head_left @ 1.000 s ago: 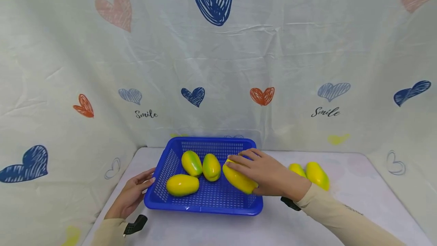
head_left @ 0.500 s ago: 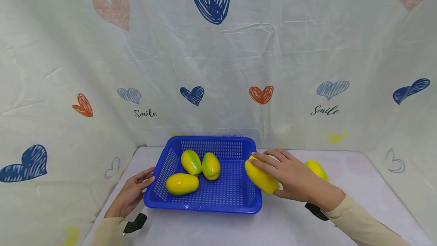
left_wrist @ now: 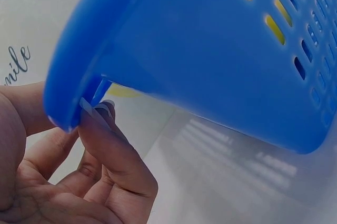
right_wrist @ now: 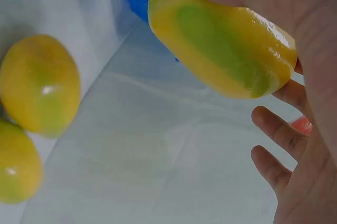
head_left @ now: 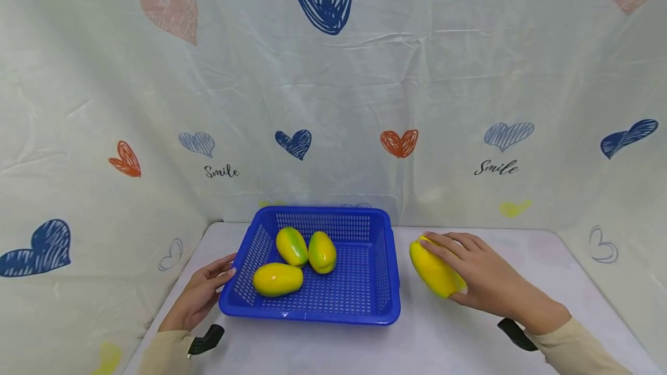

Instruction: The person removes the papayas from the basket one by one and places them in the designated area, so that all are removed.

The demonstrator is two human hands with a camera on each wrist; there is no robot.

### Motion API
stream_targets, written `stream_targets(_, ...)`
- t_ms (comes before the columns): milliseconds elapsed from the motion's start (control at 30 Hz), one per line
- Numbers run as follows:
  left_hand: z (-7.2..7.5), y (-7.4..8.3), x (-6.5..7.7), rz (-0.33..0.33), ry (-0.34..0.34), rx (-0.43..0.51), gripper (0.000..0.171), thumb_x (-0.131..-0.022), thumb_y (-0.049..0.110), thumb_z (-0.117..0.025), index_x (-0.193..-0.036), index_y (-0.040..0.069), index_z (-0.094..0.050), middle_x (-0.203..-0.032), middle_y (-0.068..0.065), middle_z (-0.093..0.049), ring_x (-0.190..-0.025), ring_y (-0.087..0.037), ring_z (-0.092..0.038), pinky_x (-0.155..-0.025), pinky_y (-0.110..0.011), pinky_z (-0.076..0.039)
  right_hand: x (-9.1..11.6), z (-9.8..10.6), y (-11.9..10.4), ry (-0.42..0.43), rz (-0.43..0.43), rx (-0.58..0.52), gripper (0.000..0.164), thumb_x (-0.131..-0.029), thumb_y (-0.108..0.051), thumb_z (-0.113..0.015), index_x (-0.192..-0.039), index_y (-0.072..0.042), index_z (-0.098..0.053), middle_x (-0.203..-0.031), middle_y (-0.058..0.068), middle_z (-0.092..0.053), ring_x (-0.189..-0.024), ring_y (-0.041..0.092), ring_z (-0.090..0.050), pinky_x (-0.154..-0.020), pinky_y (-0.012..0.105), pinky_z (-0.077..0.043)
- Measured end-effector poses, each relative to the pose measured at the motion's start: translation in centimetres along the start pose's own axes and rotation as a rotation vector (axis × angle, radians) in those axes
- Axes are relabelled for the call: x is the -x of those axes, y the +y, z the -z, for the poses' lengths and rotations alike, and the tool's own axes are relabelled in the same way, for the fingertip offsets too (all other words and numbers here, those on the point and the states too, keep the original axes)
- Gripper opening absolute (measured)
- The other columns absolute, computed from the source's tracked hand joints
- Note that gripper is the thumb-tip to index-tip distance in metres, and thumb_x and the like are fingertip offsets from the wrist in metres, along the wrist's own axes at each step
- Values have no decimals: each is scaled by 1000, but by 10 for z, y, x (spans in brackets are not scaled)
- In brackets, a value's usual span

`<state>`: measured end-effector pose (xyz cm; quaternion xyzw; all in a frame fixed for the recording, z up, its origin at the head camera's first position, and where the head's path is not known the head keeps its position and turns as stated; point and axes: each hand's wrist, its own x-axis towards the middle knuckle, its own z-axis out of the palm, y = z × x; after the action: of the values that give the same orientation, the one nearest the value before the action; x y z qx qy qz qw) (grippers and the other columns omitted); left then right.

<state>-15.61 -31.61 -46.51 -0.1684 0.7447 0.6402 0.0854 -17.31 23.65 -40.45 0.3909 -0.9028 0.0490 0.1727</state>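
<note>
Two bare hands are seen, the left hand (head_left: 197, 300) and the right hand (head_left: 487, 279); no gloves or rings can be made out. Both forearms are covered by long, close-fitting sleeves of pale beige cloth, the left sleeve (head_left: 161, 355) and the right sleeve (head_left: 578, 352), each ended at the wrist. A small black device is worn at each wrist, beside the cuff: one (head_left: 205, 341) by the left sleeve, one (head_left: 516, 333) by the right sleeve. Short, plain nails are shown on the left fingers (left_wrist: 97, 116).
</note>
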Motion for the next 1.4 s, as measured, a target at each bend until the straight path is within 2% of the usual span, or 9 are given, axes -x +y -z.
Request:
stream_targets(433, 1, 0, 0, 5, -1, 5, 64, -111, 19, -58, -166, 3, -30, -160, -28, -33, -104, -13, -63, -87, -19, -56, 37, -2, 31, 59, -60, 10, 121, -48, -24, -107, -155, -14, -50, -155, 8, -52, -125, 33, -55, -100, 59, -47)
stream_targets(600, 1, 0, 0, 7, 1, 9, 64, -111, 19, -58, -166, 3, -30, -160, -28, -32, -104, -13, -63, -87, -20, -56, 48, -3, 44, 68, -92, 12, 125, -48, -28, -108, -157, -13, -48, -155, 10, -52, -126, 34, -54, -97, 60, -46)
stream_targets(900, 0, -1, 0, 6, 4, 4, 65, -110, 19, -58, -166, 2, -30, -162, -29, -30, -104, -12, -63, -86, -19, -56, 70, -4, 66, 57, -220, 2, 129, -46, -24, -109, -158, -11, -45, -151, 16, -52, -128, 41, -52, -97, 69, -46)
stream_targets(1233, -1, 0, -1, 6, 2, 4, 64, -111, 19, -57, -166, 3, -30, -162, -29, -30, -105, -12, -62, -86, -19, -56, 89, -9, 89, -3, -391, -29, 123, -49, -20, -108, -155, -2, -46, -151, 25, -49, -129, 50, -46, -107, 77, -35)
stream_targets(1400, -1, 1, 0, 6, 3, 1, 64, -111, 20, -57, -166, 2, -29, -162, -29, -30, -105, -13, -62, -86, -18, -56, 98, -13, 100, -35, -433, -37, 121, -52, -20, -106, -153, 2, -45, -149, 27, -48, -127, 52, -45, -102, 78, -38)
